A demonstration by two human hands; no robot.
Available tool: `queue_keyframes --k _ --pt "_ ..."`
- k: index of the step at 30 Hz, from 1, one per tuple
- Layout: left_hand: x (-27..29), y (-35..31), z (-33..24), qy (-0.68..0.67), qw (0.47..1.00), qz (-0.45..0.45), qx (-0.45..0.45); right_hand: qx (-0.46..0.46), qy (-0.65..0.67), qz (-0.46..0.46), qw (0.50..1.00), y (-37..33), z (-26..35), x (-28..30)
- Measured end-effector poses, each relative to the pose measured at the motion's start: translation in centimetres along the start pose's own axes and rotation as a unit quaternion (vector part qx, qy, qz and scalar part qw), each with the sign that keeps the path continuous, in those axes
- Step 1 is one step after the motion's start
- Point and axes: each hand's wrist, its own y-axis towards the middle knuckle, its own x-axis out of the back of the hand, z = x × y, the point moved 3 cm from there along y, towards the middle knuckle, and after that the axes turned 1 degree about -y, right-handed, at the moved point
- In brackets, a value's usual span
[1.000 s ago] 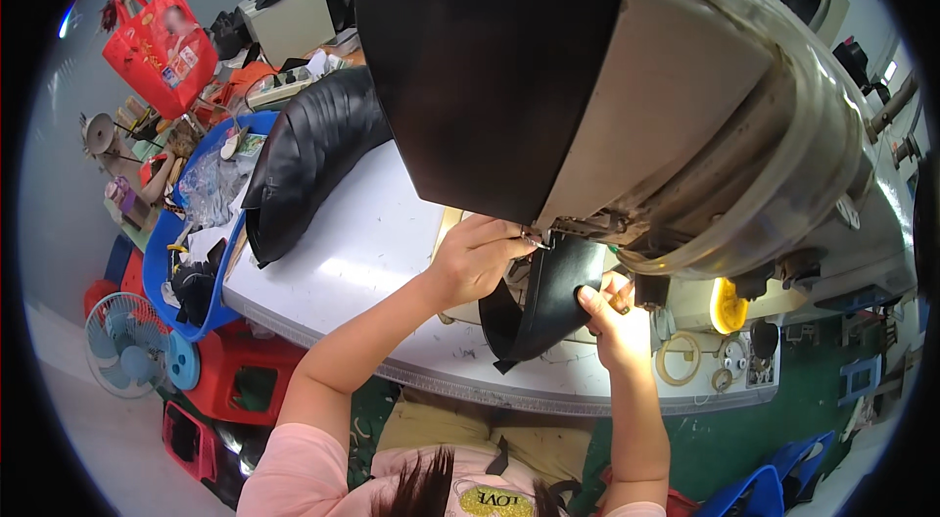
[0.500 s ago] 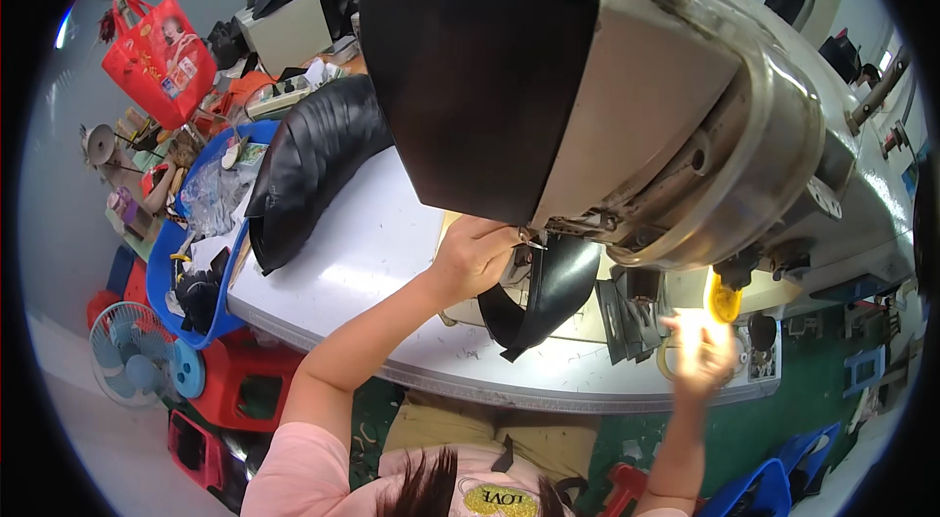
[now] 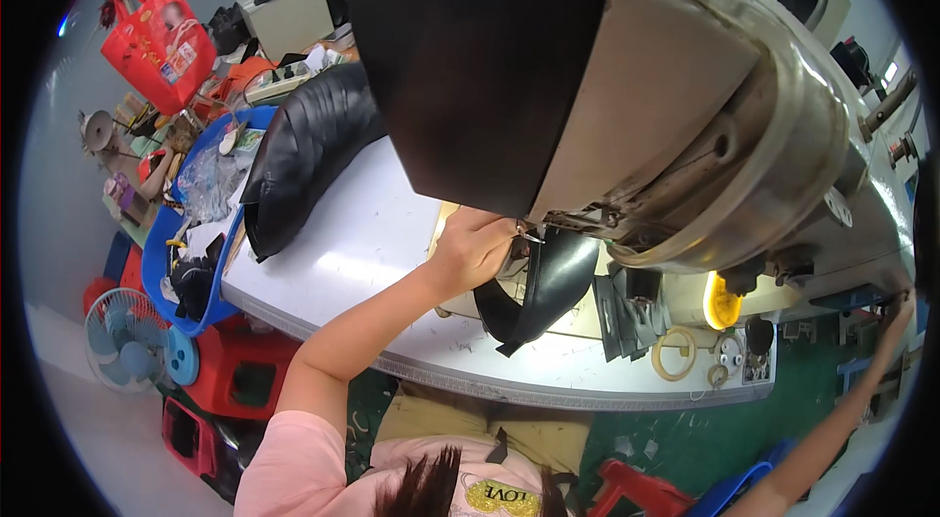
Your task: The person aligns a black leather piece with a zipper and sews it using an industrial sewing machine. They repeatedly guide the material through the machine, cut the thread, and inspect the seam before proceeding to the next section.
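A large industrial sewing machine (image 3: 676,96) with a black front cover fills the upper middle. My left hand (image 3: 477,248) is closed in a pinch just below the cover, beside the needle area. A small shiny metal piece shows at its fingertips; what they grip is hidden. A curved black leather-like piece (image 3: 561,287) hangs under the machine head, right of that hand. My right arm stretches to the far right, with my right hand (image 3: 899,306) at the machine's far end. Its fingers are too small and dark to read.
Left on the white table (image 3: 338,267) lies a padded black leather-like piece (image 3: 313,155). Grey strips (image 3: 627,311), a tape roll (image 3: 674,353) and a yellow lamp (image 3: 723,302) are right. A blue bin (image 3: 162,258), red stool (image 3: 235,370) and fan (image 3: 127,341) stand left.
My right hand has moved from beside the yellow lamp out to the far right, at the machine's end. My left hand stays at the needle area. The view has shifted slightly.
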Motion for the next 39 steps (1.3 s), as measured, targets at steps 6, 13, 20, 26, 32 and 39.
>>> queue_keyframes --k 6,13,20,26,32,39 --pt "0.9 0.3 -0.7 0.049 0.996 0.053 -0.051 0.06 -0.061 -0.113 0.99 -2.9 5.3 -1.9" --pt "2.7 -1.6 -2.8 0.072 0.983 0.101 -0.132 0.424 0.255 -0.04 0.868 -35.7 32.5 -14.0" --pt "5.3 -1.8 -3.4 0.099 0.984 0.106 -0.103 0.116 0.155 0.569 0.799 -38.4 38.4 -25.8" --pt "7.2 -3.6 -3.2 0.101 0.993 0.054 -0.028 0.09 0.313 0.408 0.853 -37.0 33.5 -24.7" --pt "6.8 -3.6 -3.1 0.077 0.996 0.039 0.016 0.05 0.256 0.285 0.922 -37.6 27.1 -24.5" --pt "7.5 -4.6 -3.4 0.085 0.995 0.028 0.036 -0.031 0.474 0.402 0.783 -41.0 36.6 -19.4"
